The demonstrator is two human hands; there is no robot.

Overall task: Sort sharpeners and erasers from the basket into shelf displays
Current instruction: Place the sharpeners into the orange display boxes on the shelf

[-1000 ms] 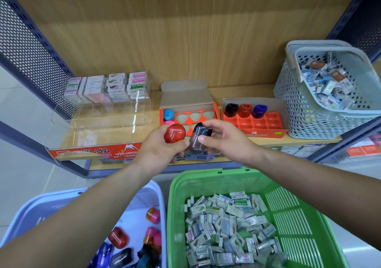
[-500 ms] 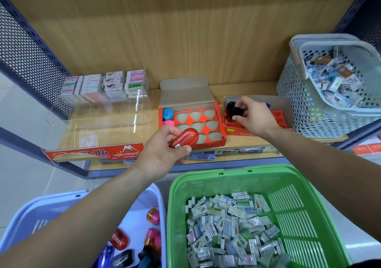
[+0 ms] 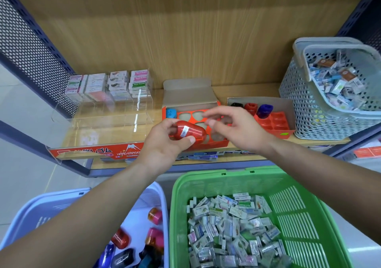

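Midair, L hand [image 3: 162, 146] grips red sharpener [image 3: 190, 132].

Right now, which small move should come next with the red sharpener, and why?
Probably the right hand should take the red sharpener from the left hand, which grips it. The right hand is empty, with its fingers open just beside the sharpener, and the red tray further right has free slots.

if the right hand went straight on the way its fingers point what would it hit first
Probably the red sharpener held by the left hand: the right hand, blurred, points left at it, with a small gap between them. Depth is hard to judge.
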